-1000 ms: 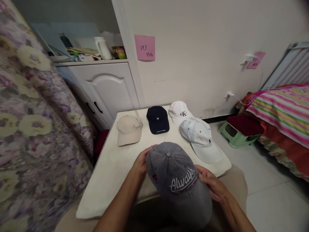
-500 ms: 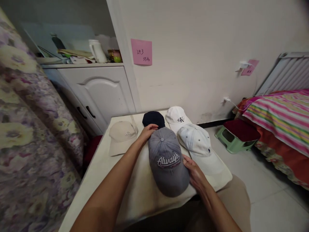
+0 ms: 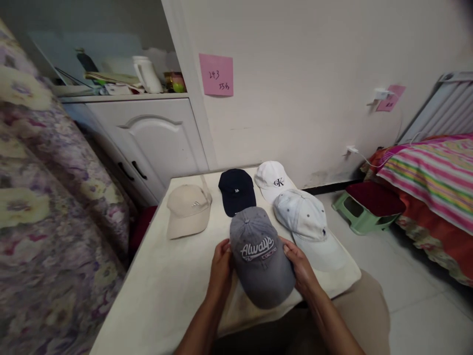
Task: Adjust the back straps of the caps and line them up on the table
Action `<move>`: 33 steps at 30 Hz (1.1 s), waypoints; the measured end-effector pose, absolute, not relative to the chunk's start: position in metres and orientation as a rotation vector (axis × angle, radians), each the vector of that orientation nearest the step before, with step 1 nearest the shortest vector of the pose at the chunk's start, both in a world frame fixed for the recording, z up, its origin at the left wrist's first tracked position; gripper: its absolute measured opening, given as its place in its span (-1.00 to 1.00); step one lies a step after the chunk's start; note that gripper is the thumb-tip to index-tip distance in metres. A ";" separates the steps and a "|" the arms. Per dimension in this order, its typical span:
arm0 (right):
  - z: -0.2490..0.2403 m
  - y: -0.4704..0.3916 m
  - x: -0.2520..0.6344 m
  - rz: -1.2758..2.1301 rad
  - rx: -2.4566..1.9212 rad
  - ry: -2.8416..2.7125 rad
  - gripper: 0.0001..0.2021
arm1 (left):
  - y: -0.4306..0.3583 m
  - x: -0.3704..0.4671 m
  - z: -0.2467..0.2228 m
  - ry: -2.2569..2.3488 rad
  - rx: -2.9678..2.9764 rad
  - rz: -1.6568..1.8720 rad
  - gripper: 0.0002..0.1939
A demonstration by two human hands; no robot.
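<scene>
A grey baseball cap [image 3: 258, 268] with "Always" lettering is held between my two hands at the near side of the table, its brim toward me. My left hand [image 3: 222, 264] grips its left edge, fingers partly hidden beneath. On the right edge, my right hand [image 3: 298, 266] pinches the cap with the thumb on top. Just beyond lies a navy cap [image 3: 236, 190]. A beige cap [image 3: 188, 209] rests to the left. To the right are a white cap [image 3: 271, 180] with CK letters and a pale washed-denim cap [image 3: 305, 219], which touch or overlap.
The caps lie on a cream-covered table [image 3: 158, 286] against the wall. A floral curtain [image 3: 48, 222] hangs at left, near a white cabinet [image 3: 148, 143]. At right stand a green stool [image 3: 356, 214] and a bed [image 3: 443, 182] with striped bedding.
My left hand has moved back from the far side of the grey cap to its left edge. The grey cap has shifted slightly toward me, uncovering the navy cap's front and brim.
</scene>
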State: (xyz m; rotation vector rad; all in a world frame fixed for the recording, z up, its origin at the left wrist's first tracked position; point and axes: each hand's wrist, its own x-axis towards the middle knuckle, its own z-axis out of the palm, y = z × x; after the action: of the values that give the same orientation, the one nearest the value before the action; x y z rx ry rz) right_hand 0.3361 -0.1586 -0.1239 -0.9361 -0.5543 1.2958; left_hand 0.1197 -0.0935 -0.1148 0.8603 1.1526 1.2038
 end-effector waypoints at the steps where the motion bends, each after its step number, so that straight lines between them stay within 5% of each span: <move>1: -0.125 -0.158 0.335 1.253 -0.975 -0.572 -0.53 | -0.099 0.119 -0.115 1.133 0.811 1.167 -0.62; 5: -0.129 -0.159 0.334 1.006 -1.183 -0.715 -0.53 | -0.102 0.114 -0.112 1.021 0.674 1.122 -0.69; 12: -0.132 -0.168 0.339 0.602 -1.524 -1.123 -0.61 | -0.084 0.121 -0.103 0.824 0.636 1.315 -0.39; 21: -0.136 -0.189 0.335 0.309 -1.739 -1.333 -0.68 | -0.087 0.124 -0.107 0.906 0.622 1.237 -0.27; 33: -0.138 -0.197 0.328 0.200 -1.690 -1.368 -0.75 | -0.128 0.118 -0.109 1.036 0.707 1.127 -0.37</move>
State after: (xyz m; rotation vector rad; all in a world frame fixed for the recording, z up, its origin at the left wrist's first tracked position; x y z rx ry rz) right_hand 0.3279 -0.1969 -0.1384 -1.6899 -1.3683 0.1997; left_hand 0.1180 -0.1277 -0.1093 0.7065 1.0358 1.1267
